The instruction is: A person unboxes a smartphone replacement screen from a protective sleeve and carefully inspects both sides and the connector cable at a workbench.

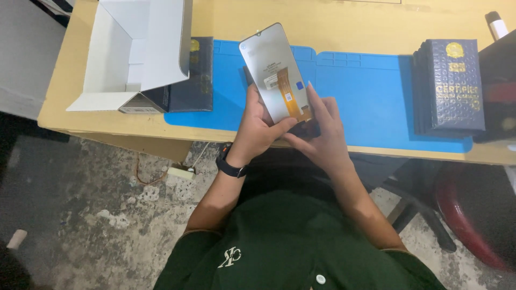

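- I see left hand and right hand, fingers clamped on phone screen panel, raised over blue mat.
- Panel's 6 o'clock end hidden by fingers.
- Dark part beneath: can't identify.

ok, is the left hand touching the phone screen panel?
Touching. The head view shows the left hand with fingers wrapped on the lower edge of the phone screen panel, held above the blue mat.

Head camera, looking steeply down.
It sits close above the bench's near edge, facing across it; lap and floor fill the lower frame.
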